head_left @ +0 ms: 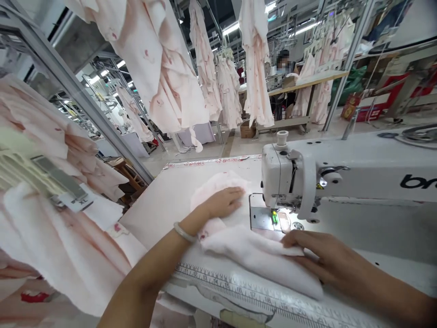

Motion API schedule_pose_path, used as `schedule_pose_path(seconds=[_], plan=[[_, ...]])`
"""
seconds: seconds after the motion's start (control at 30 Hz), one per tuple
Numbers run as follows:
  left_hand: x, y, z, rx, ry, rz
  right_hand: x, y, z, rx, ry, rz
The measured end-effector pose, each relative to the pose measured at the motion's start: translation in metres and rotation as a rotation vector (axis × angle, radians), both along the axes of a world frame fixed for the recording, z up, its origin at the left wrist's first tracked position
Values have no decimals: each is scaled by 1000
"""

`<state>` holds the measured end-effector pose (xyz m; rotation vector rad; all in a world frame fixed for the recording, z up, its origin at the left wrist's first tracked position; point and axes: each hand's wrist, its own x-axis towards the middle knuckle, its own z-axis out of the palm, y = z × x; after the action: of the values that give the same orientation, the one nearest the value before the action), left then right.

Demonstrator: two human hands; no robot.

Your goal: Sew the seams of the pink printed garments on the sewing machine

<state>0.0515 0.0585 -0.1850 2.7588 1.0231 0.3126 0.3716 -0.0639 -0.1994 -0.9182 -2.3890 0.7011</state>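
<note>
A fluffy pale pink fabric piece (252, 255) lies on the sewing table in front of the white sewing machine (307, 177). My left hand (223, 202) lies flat on the fabric's far part, fingers stretched toward the needle plate (264, 218); a pale bangle is on that wrist. My right hand (319, 255) rests on the near folded part of the fabric, fingers extended and pressing its edge just below the needle plate.
A printed ruler strip (239, 284) runs along the table's front edge. Pink garments (51, 218) hang on a rack at my left and more hang overhead (160, 68). Another person (283, 64) sits at a far table.
</note>
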Motion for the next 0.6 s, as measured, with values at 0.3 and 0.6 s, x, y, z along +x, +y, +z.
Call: schedule_pose_path(seconds=[0.3,0.6], plan=[[9,-97,25,-164,-47,-10,11,1,-17,231,73,-135],[9,-168,47,-67,-142,-79,11,-3,-5,316,56,33]])
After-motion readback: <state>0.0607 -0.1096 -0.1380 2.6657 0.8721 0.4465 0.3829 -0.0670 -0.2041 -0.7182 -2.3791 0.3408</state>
